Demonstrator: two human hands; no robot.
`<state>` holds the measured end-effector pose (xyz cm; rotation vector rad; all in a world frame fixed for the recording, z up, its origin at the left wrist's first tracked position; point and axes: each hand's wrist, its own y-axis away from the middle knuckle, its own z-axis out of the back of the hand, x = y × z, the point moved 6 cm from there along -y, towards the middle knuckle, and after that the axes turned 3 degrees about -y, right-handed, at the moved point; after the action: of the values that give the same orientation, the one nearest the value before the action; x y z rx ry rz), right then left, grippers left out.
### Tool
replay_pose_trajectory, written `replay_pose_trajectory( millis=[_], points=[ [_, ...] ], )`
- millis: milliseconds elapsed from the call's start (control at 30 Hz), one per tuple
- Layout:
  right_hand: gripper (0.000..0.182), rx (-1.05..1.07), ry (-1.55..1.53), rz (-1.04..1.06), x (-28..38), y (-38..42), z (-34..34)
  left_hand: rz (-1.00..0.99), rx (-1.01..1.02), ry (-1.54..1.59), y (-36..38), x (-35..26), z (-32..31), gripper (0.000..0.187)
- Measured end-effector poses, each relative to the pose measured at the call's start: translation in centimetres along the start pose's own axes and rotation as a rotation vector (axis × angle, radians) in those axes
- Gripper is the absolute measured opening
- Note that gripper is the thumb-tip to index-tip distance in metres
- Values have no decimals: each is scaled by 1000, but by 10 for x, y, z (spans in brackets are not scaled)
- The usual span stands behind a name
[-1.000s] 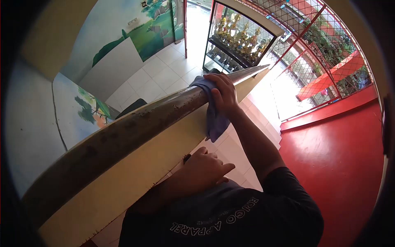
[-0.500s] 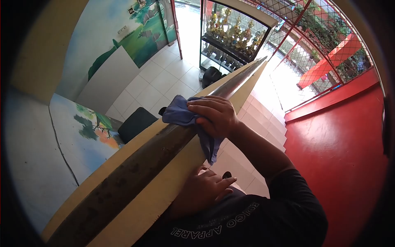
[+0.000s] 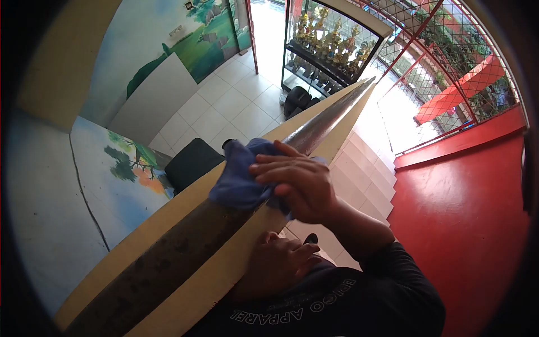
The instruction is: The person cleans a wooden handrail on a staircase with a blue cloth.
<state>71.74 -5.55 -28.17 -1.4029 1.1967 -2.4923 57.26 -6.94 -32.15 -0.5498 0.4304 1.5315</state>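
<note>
My right hand (image 3: 300,182) presses a crumpled blue cloth (image 3: 238,177) onto a dark rounded rail (image 3: 168,253). Its fingers lie over the cloth, and part of the cloth drapes toward the near side. The rail runs along the top of a cream-coloured ledge (image 3: 236,258), shiny at the far end and blotchy at the near end. Close against the ledge's near side, in front of my dark shirt, is my left hand (image 3: 283,258), its fingers loosely apart with nothing seen in them. A small dark oval thing (image 3: 311,239) shows just beyond its fingers.
Tiled steps (image 3: 359,174) descend on the right beside a red wall (image 3: 460,196) and a wire-mesh screen. Beyond the ledge are a dark chair (image 3: 193,165), a grey panel (image 3: 157,101) and a painted wall. A trophy cabinet (image 3: 334,48) stands at the back.
My right hand and the cloth have slid a little down the rail toward me, and the cloth has spread more over it. My left hand stays about where it was.
</note>
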Motion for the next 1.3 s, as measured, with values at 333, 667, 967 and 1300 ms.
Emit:
replay_pose_trajectory(
  millis=[333, 667, 967, 1300],
  points=[
    [25, -89, 429, 129, -64, 21, 35, -6, 96, -108, 2, -1, 0, 32],
    [19, -390, 393, -446, -142, 38, 76, 46, 36, 23, -2, 2, 1, 35],
    [10, -295, 356, 7, -96, 30, 46, 158, 123, -24, -9, -1, -5, 36],
    [33, -733, -125, -791, -222, 88, 147, 152, 95, -39, -6, 3, -12, 42]
  ],
)
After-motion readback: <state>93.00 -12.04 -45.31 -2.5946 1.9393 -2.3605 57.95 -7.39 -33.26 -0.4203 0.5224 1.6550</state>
